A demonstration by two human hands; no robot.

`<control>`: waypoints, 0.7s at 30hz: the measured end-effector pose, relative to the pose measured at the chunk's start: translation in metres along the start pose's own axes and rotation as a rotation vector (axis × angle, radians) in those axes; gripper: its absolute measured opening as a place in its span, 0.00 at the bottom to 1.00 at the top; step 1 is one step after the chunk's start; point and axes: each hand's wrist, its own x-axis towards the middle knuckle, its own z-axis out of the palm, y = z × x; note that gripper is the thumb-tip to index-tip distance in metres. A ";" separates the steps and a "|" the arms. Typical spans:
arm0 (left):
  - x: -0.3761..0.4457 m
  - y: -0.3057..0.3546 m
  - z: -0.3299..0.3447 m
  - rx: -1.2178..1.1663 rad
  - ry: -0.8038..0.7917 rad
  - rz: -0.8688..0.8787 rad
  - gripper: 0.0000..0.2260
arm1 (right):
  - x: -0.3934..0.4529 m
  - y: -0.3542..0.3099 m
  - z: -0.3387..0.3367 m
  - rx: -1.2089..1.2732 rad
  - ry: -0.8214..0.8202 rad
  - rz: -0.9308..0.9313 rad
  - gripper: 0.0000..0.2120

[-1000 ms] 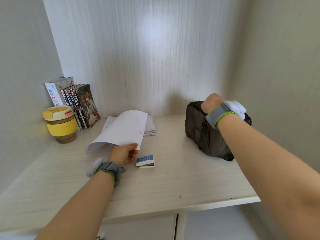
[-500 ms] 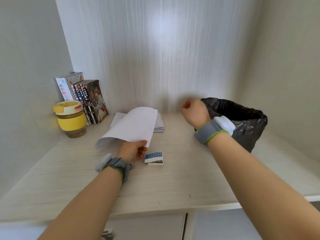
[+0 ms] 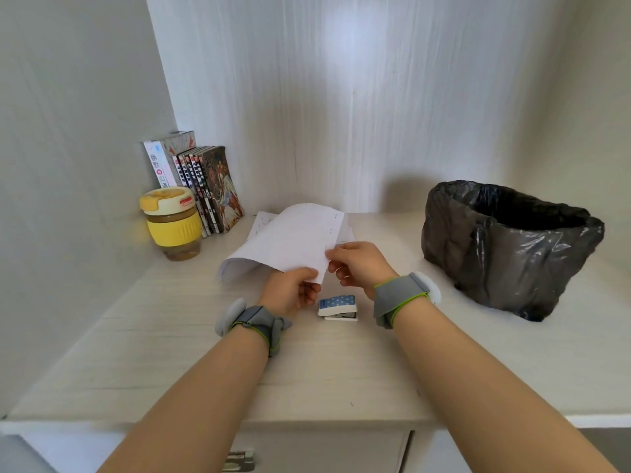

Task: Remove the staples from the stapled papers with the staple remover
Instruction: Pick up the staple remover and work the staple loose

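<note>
A stapled bundle of white papers (image 3: 290,240) is lifted off the desk, its staples visible along the right edge. My left hand (image 3: 292,293) grips its near lower corner from beneath. My right hand (image 3: 358,264) pinches the same right edge just beside the left hand. The staple remover (image 3: 338,307), white with a blue dotted top, lies on the desk right below and between my two hands, held by neither. More white sheets (image 3: 264,220) lie flat on the desk behind the held bundle, mostly hidden by it.
A bin lined with a black bag (image 3: 508,247) stands on the right of the white desk (image 3: 341,370). A yellow-lidded glass cup (image 3: 172,223) and a row of books (image 3: 201,186) sit in the back left corner. Walls close in on three sides.
My right hand has come from the black bin leftward to the papers and taken hold of their right edge. My left hand has kept hold of the bundle.
</note>
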 end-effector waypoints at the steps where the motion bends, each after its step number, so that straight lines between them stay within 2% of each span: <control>1: 0.001 -0.001 -0.002 -0.008 0.005 0.012 0.09 | 0.001 0.001 0.001 0.020 -0.012 0.002 0.07; 4: 0.001 -0.001 -0.003 -0.076 0.010 0.052 0.07 | 0.001 0.001 0.000 0.051 -0.070 0.019 0.08; 8: 0.004 -0.004 -0.007 -0.184 -0.050 0.144 0.06 | 0.000 0.005 -0.002 -0.055 -0.120 0.044 0.07; 10: 0.005 -0.005 -0.008 -0.143 -0.047 0.207 0.08 | -0.001 0.006 -0.005 -0.166 -0.119 0.036 0.07; 13: 0.007 -0.006 -0.010 -0.123 0.045 0.247 0.07 | -0.005 0.005 -0.009 -0.391 -0.107 -0.037 0.08; 17: 0.008 -0.007 -0.012 -0.147 0.078 0.264 0.08 | -0.015 0.002 -0.010 -0.760 -0.274 -0.049 0.18; 21: 0.011 -0.008 -0.013 -0.116 0.134 0.260 0.11 | -0.019 0.001 -0.008 -0.935 -0.302 -0.036 0.12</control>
